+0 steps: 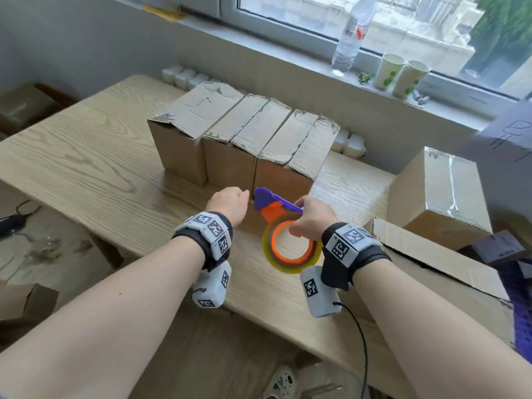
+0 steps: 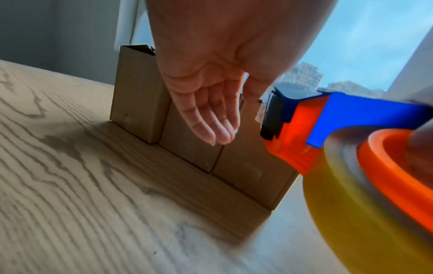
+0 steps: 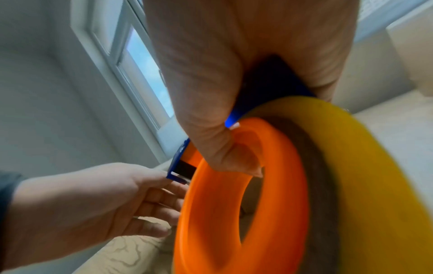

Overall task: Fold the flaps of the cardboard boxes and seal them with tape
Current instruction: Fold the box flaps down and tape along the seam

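Three brown cardboard boxes (image 1: 239, 133) stand in a row mid-table, their top flaps folded down with no tape visible on them; they are seen from low down as boxes (image 2: 140, 103) in the left wrist view. My right hand (image 1: 313, 217) grips a tape dispenser (image 1: 290, 246) with an orange core, a yellowish roll and a blue cutter, just in front of the right-hand box. In the right wrist view my right hand (image 3: 211, 92) has its fingers hooked through the dispenser (image 3: 211, 213). My left hand (image 1: 230, 204) is beside the cutter, and the left wrist view shows this hand (image 2: 218, 129) with straight fingers, holding nothing, next to the dispenser (image 2: 351, 148).
A taped box (image 1: 440, 191) sits at the table's right, with an open carton (image 1: 431, 254) in front of it and a purple box (image 1: 503, 139) behind. A water bottle (image 1: 351, 36) and two paper cups (image 1: 400, 73) stand on the windowsill. White bottles (image 1: 184, 76) line the wall.
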Motion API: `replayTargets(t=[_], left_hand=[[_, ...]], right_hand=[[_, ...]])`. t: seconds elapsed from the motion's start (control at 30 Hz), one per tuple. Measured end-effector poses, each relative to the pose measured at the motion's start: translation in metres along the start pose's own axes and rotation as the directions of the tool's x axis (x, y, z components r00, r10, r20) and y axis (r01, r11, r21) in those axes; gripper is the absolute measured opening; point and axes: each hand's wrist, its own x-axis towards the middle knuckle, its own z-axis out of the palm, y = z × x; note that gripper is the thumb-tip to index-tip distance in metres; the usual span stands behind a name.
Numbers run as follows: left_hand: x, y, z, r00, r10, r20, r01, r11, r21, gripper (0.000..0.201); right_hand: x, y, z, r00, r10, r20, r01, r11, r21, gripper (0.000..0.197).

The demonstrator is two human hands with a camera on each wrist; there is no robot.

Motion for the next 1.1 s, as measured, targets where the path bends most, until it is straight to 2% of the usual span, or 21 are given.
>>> replayTargets(t=[0.07, 0.17, 0.23, 0.33, 0.4, 0.7, 0.8, 0.93, 1.1], left_hand=[[-0.003, 0.011, -0.012, 0.998, -0.061, -0.022, 0.055, 0.979, -0.195, 0.048], [-0.014, 0.035, -0.028, 0.986, -0.131, 0.102, 0.164, 0.853, -0.495, 0.052], [-0.026, 0.051, -0.037, 0.974, -0.091, 0.206, 0.204, 0.741, -0.639, 0.044], [-0.043, 0.076, -0.043, 0.965, 0.004, 0.260, 0.203, 0.613, -0.763, 0.028], [-0.052, 0.090, -0.040, 0.959, 0.058, 0.278, 0.192, 0.591, -0.784, 0.026], [-0.082, 0.133, -0.012, 0.866, 0.150, 0.477, 0.279, 0.647, -0.710, 0.019], [-0.089, 0.149, -0.007, 0.812, 0.151, 0.563, 0.363, 0.625, -0.691, 0.026], [-0.095, 0.168, -0.002, 0.743, 0.117, 0.659, 0.478, 0.597, -0.644, 0.028], [-0.094, 0.181, 0.007, 0.749, 0.100, 0.655, 0.480, 0.600, -0.640, 0.024]], right_hand=[[-0.010, -0.010, -0.018, 0.997, -0.044, -0.060, 0.042, 0.999, -0.035, 0.038], [-0.028, -0.016, -0.043, 0.977, -0.101, -0.187, 0.082, 0.991, -0.108, 0.037], [-0.042, -0.014, -0.057, 0.967, -0.131, -0.221, 0.091, 0.979, -0.181, 0.037], [-0.065, -0.004, -0.074, 0.955, -0.130, -0.268, 0.057, 0.963, -0.265, 0.036], [-0.078, 0.005, -0.080, 0.948, -0.120, -0.296, 0.029, 0.955, -0.296, 0.036], [-0.123, 0.052, -0.109, 0.932, -0.060, -0.356, -0.042, 0.961, -0.272, 0.043], [-0.133, 0.067, -0.120, 0.934, -0.046, -0.354, -0.044, 0.969, -0.243, 0.049], [-0.141, 0.085, -0.134, 0.932, -0.048, -0.359, -0.022, 0.982, -0.188, 0.044], [-0.143, 0.101, -0.147, 0.930, -0.046, -0.365, 0.007, 0.994, -0.109, 0.057]])
